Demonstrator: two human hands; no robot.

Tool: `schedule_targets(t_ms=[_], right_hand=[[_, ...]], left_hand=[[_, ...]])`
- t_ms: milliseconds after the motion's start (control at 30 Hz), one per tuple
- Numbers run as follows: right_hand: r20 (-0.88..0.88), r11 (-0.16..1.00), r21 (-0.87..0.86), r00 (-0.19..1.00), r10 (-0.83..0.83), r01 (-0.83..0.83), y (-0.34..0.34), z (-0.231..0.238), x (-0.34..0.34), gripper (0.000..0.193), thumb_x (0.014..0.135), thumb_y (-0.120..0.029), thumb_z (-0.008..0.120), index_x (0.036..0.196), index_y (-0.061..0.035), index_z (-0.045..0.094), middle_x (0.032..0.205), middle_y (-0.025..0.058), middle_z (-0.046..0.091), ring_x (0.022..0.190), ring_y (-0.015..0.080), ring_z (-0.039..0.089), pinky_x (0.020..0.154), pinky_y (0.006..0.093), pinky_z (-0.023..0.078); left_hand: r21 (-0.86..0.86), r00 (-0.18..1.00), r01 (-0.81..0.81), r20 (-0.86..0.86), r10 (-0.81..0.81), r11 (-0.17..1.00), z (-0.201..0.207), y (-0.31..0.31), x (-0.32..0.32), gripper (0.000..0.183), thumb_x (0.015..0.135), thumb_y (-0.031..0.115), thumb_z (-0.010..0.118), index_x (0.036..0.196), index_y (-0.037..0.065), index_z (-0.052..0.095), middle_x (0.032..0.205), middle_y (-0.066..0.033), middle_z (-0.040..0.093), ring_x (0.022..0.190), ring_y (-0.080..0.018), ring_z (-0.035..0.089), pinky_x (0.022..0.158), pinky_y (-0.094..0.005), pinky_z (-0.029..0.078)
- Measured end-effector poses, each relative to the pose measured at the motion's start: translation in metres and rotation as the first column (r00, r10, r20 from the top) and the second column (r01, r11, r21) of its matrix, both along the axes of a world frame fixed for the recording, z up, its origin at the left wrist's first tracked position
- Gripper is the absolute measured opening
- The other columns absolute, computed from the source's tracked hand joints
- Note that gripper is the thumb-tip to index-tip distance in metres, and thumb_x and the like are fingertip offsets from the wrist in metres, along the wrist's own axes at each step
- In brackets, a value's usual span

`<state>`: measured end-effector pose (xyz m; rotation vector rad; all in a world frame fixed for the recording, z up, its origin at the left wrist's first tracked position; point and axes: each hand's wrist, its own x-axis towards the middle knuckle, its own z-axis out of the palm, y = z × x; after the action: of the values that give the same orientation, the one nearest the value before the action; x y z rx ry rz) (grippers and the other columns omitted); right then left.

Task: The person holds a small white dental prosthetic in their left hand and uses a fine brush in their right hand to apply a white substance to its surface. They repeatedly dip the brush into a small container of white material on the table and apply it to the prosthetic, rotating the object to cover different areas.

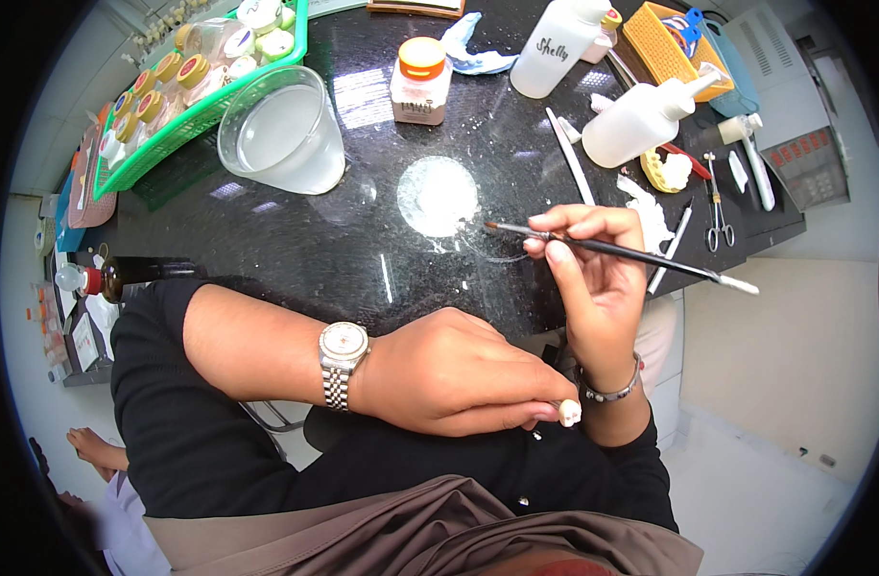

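Shining table [296, 250]: black top, glossy, light glaring off it; clutter mostly along the far and right sides.
Green basket [195, 117]: far left on the table, packed with lidded jars [192, 69], several lids gold.
Clear cup [315, 144]: just beside the basket, wide mouth, liquid inside.
Left hand [459, 374]: fingers folded, thumb and index pinching a small tooth [569, 413]; exact grip point hidden, can't tell.
Right hand [603, 278]: closed pen-style on a thin brush [670, 264], palm partly turned up.
Spout bottle [636, 125]: white, leaning in my view, beyond the right hand; second white bottle [555, 53] farther back, handwriting on it.
Round white patch [439, 195]: flat, near table middle; powder or plate, can't tell from here.
Orange-lid jar [420, 86]: upright, beyond the patch.
Brush: dark handle, pale back end, brown bristles just beside the patch's right edge.
Scissors [717, 197]: right side of table, loops toward the near edge.
Steel watch [344, 343]: on left wrist.
Tooth: pale, poking past left fingertips, just beside right wrist.
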<state>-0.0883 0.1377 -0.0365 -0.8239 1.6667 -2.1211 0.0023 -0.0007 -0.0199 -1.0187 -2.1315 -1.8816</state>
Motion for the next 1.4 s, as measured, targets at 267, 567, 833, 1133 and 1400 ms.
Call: schedule_targets(t_ms=[267, 567, 833, 1133, 1400], right_hand=[[-0.044, 0.994, 0.038, 0.994, 0.1, -0.099, -0.006, -0.005, -0.006, 0.018, 0.08, 0.011, 0.048, 0.092, -0.0008, 0.041, 0.098, 0.0147, 0.053, 0.087, 0.0138, 0.053, 0.08, 0.027, 0.045], [-0.104, 0.997, 0.049, 0.993, 0.063, -0.059, 0.0, -0.007, -0.006, 0.019, 0.08, 0.011, 0.048, 0.093, -0.0018, 0.041, 0.098, 0.0155, 0.054, 0.086, 0.0157, 0.054, 0.079, 0.0284, 0.045], [-0.09, 0.999, -0.04, 0.995, -0.04, 0.036, -0.002, 0.006, -0.008, 0.017, 0.086, 0.0, 0.044, 0.099, -0.0036, 0.035, 0.101, 0.0189, 0.051, 0.083, 0.0192, 0.056, 0.079, 0.0314, 0.048], [-0.093, 0.999, 0.038, 0.996, -0.013, 0.017, -0.024, -0.004, -0.008, 0.032, 0.083, 0.011, 0.045, 0.106, -0.0023, 0.027, 0.096, 0.0156, 0.05, 0.084, 0.0163, 0.055, 0.073, 0.0263, 0.05], [-0.14, 0.995, 0.05, 0.987, -0.073, 0.081, -0.022, -0.004, -0.006, 0.031, 0.083, 0.01, 0.046, 0.105, -0.0018, 0.028, 0.094, 0.0151, 0.051, 0.077, 0.0144, 0.055, 0.07, 0.0241, 0.049]], left_hand=[[0.03, 0.999, -0.033, -0.025, 0.034, 0.999, -0.001, 0.002, 0.001, 0.019, 0.084, 0.012, 0.055, 0.101, 0.006, 0.06, 0.072, -0.0038, 0.061, 0.06, -0.0166, 0.059, 0.053, -0.0281, 0.045], [0.02, 0.998, -0.048, -0.038, 0.049, 0.999, -0.002, 0.002, 0.001, 0.019, 0.084, 0.013, 0.055, 0.101, 0.006, 0.059, 0.071, -0.0034, 0.061, 0.06, -0.017, 0.059, 0.053, -0.0286, 0.045], [0.007, 0.999, -0.038, -0.022, 0.039, 0.999, 0.0, 0.001, 0.003, 0.02, 0.085, 0.014, 0.054, 0.104, 0.009, 0.058, 0.076, -0.0013, 0.062, 0.064, -0.0158, 0.06, 0.055, -0.0282, 0.045], [0.027, 0.998, -0.047, -0.044, 0.048, 0.999, -0.003, 0.002, 0.006, 0.019, 0.086, 0.015, 0.053, 0.103, 0.008, 0.057, 0.081, -0.0024, 0.063, 0.067, -0.0164, 0.061, 0.056, -0.0288, 0.047], [0.021, 0.998, -0.045, -0.036, 0.045, 0.999, -0.003, 0.002, 0.005, 0.02, 0.086, 0.016, 0.053, 0.104, 0.008, 0.057, 0.079, -0.0016, 0.062, 0.066, -0.0164, 0.06, 0.055, -0.0285, 0.046]])
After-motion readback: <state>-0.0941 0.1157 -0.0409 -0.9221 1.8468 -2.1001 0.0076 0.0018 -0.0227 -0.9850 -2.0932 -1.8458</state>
